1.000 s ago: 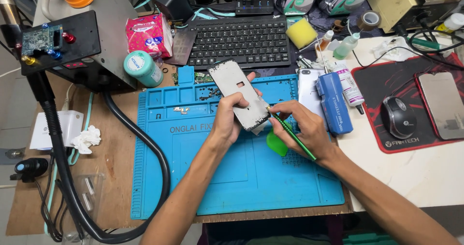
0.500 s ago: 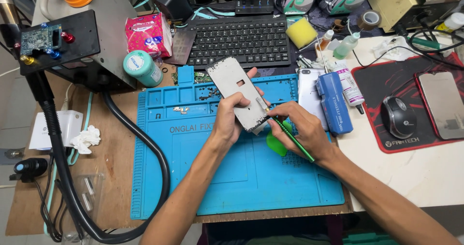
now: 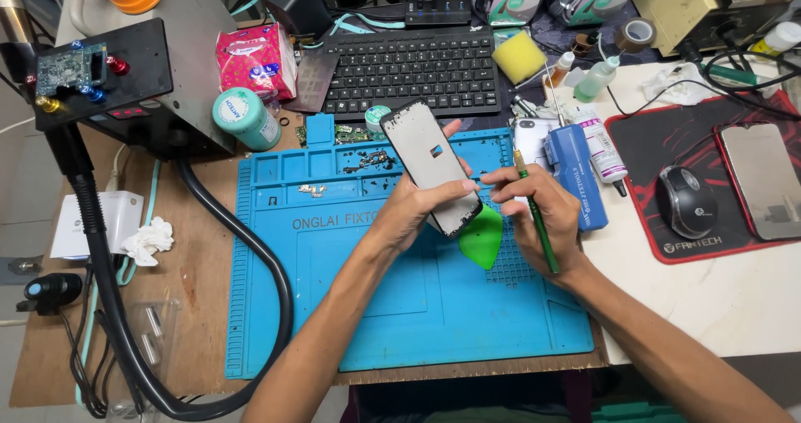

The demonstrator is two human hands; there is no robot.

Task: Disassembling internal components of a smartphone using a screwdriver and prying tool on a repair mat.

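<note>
Left hand: closed around a phone frame, held tilted above the blue work mat. Right hand: fingers pinched on a green stick tool, just beside the frame. Green pick under the frame's lower end.

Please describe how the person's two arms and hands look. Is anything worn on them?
Both forearms are bare, with no sleeves in view. The left hand and the right hand wear no gloves, and I see no ring, watch or bracelet. The fingers are uncovered too.
</note>
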